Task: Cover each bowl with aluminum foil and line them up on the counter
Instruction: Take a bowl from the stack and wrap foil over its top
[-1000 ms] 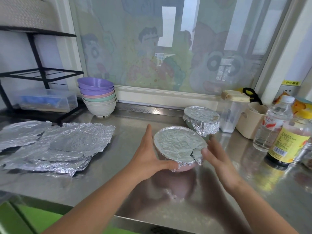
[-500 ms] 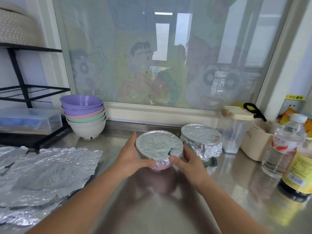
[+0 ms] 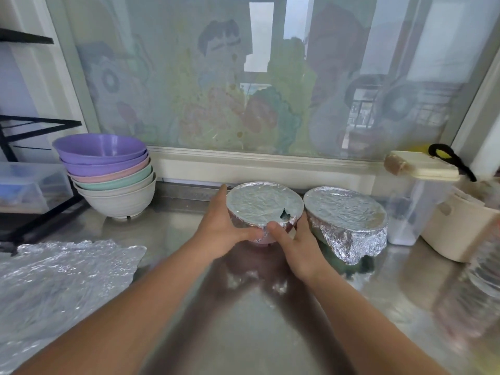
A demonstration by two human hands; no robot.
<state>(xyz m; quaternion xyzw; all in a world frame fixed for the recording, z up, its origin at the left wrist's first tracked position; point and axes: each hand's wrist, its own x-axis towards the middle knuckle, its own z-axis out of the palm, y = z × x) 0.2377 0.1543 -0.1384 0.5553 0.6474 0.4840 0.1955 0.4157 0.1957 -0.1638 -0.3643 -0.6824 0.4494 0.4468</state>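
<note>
- Across the lower field, a steel counter (image 3: pixel 167 239) is running below a window pane.
- At far left, loose foil sheets (image 3: pixel 62 272) are lying crumpled on the counter.
- Behind them, a stack of uncovered bowls (image 3: pixel 108 174), purple on top, is standing near the sill.
- At right, a foil-covered bowl (image 3: pixel 345 212) is sitting on the counter, its foil skirt hanging down the side.
- Just beside it, to the left, a foil-covered pink bowl (image 3: pixel 262 204) is being held upright; whether its base is touching the counter cannot be told.
- The left hand (image 3: pixel 219 234) is gripping the pink bowl's left side, thumb curling at the near rim.
- The right hand (image 3: pixel 300 247) is gripping its right side, between the two covered bowls.
- A small tear (image 3: pixel 284 213) is showing in the foil top near the right thumb.
</note>
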